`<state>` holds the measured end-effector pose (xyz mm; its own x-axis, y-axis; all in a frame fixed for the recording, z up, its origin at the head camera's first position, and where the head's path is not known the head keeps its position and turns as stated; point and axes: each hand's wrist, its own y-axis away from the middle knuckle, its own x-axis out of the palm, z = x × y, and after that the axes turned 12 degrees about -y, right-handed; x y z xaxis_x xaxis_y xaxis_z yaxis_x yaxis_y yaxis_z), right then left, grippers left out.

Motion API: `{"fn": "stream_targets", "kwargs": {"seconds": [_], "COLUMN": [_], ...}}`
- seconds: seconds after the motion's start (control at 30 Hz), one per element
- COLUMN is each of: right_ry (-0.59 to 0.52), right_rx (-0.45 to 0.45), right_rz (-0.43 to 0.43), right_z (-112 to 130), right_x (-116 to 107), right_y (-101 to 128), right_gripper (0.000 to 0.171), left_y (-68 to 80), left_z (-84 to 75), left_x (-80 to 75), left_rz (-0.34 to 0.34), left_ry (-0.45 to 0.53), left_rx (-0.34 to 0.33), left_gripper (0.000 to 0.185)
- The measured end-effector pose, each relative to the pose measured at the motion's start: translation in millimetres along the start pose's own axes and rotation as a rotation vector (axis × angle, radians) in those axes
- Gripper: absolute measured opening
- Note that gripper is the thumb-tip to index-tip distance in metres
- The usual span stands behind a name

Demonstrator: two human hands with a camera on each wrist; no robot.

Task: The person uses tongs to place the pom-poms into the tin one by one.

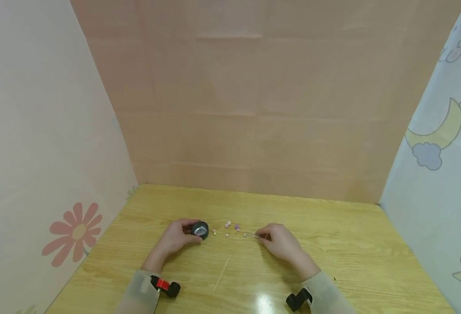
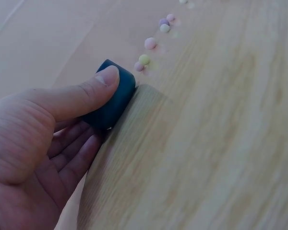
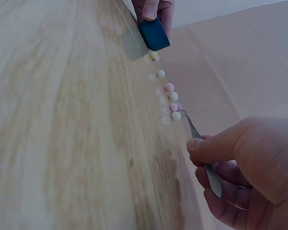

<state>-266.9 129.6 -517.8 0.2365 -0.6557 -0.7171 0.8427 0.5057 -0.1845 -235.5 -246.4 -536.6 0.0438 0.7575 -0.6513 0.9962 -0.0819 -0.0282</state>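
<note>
Evidently both hands are grasping: the left hand (image 1: 177, 238) holds a round, smooth-sided dark cup (image 2: 116, 103) with its thumb against the wall, and the right hand (image 1: 282, 242) pinches slim, metallic-looking tweezers (image 3: 213, 181). Inside, the cup has a shiny grey surface. Small pastel balls (image 3: 173, 97), pink, white, yellow and purple, lie between the two hands on the wood-grained worktop (image 1: 352, 244). The tweezers' tips reach a pale ball; whether they grip it, I cannot tell.
</note>
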Motion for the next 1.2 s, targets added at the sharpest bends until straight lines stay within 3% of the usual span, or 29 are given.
{"fn": "stream_targets", "kwargs": {"seconds": [1.2], "right_ry": [0.069], "right_rx": [0.032], "right_rz": [-0.012], "right_z": [3.0], "right_x": [1.2], "right_y": [-0.3], "right_gripper": [0.013], "left_y": [0.2], "left_z": [-1.9], "left_x": [-0.7], "left_rz": [0.004], "left_ry": [0.009], "left_rx": [0.003], "left_gripper": [0.060]}}
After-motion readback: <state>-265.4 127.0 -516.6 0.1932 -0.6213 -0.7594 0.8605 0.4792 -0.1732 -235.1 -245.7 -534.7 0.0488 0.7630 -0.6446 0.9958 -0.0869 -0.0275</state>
